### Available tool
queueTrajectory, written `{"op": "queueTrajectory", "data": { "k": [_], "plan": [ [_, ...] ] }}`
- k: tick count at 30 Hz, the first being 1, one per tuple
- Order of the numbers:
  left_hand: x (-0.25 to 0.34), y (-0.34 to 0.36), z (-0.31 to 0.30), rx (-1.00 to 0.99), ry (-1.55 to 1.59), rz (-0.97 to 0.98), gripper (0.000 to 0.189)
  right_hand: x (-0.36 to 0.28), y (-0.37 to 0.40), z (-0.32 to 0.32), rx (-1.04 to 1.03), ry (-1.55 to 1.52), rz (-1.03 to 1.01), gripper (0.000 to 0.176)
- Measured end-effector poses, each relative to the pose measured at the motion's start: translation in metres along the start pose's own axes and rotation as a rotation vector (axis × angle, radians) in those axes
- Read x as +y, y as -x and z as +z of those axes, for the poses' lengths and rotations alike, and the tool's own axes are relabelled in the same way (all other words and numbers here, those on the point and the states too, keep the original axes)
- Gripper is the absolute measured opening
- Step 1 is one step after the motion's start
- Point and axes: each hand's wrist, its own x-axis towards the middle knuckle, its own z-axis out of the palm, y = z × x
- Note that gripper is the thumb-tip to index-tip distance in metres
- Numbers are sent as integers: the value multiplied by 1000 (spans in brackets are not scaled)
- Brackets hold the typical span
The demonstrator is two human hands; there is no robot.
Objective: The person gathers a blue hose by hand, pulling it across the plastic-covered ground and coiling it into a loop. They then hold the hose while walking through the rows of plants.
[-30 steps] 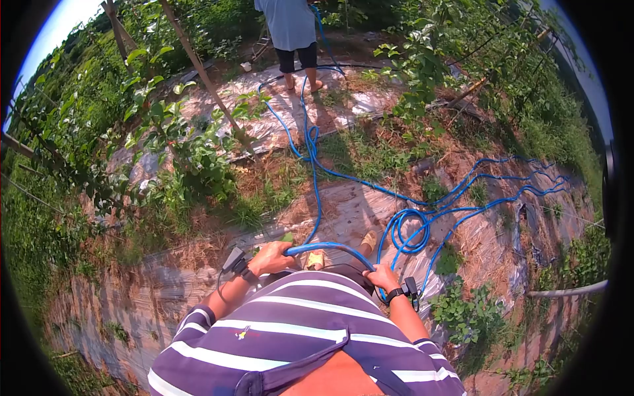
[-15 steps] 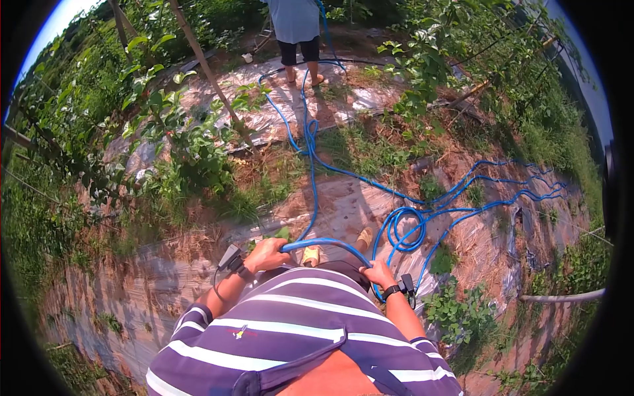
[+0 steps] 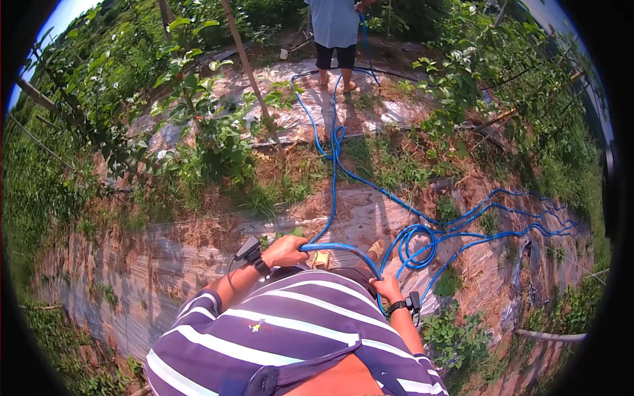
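Observation:
A blue hose (image 3: 340, 246) runs in an arc between my two hands, in front of my striped shirt. My left hand (image 3: 285, 251) is closed round it on the left side. On the right side my right hand (image 3: 386, 288) is closed on the same hose. From my left hand the hose goes forward over the ground to a loose knot-like loop (image 3: 338, 135). Beyond my right hand lies a round coil (image 3: 417, 247) of blue hose, with several strands stretching off to the right.
Another person (image 3: 335, 33) in a light blue top stands ahead, holding blue hose. Leafy plants (image 3: 224, 142) with wooden poles (image 3: 247, 59) rise at the left, more at the right. A pale pole (image 3: 551, 336) lies at the lower right. Sheeting (image 3: 165, 264) covers the ground.
The whole view has shifted, so the surroundings appear further right. Both my hands keep hold of the hose, and the arc between them looks slightly flatter.

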Motion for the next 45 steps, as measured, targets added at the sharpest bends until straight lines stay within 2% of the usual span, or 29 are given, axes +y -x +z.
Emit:
{"op": "queueTrajectory", "data": {
  "k": [25, 45],
  "plan": [
    [-2, 0, 2, -44, -10, 1, 30, -8, 9, -2, -2, -39, 45, 31],
    [-2, 2, 3, -40, -8, -14, 30, 4, 0, 3, 12, 3, -6, 32]
  ]
}}
